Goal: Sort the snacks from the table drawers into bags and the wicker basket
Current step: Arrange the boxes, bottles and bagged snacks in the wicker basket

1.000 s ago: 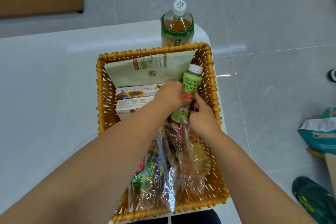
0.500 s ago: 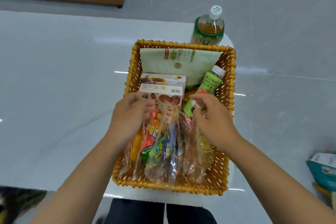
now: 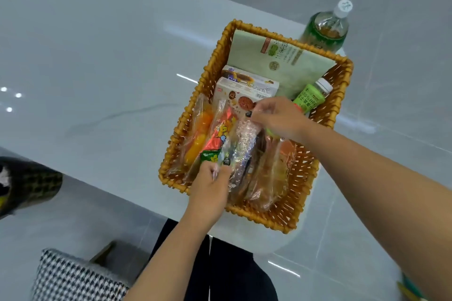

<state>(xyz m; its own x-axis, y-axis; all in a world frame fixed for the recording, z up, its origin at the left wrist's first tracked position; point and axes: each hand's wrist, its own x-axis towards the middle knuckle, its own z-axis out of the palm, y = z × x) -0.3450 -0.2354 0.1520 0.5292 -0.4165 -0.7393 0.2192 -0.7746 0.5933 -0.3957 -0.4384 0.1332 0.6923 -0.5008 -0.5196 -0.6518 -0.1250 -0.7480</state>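
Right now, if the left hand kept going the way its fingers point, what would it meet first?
The left hand points up into the wicker basket. It already pinches the near end of a clear-wrapped snack packet, so that packet comes first, then probably the biscuit box, though depth is unclear.

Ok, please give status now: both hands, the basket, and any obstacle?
Left hand pinches near end of clear snack packet; right hand pinches far end. Packet inside wicker basket among other packets. Large tea bottle behind basket, not blocking.
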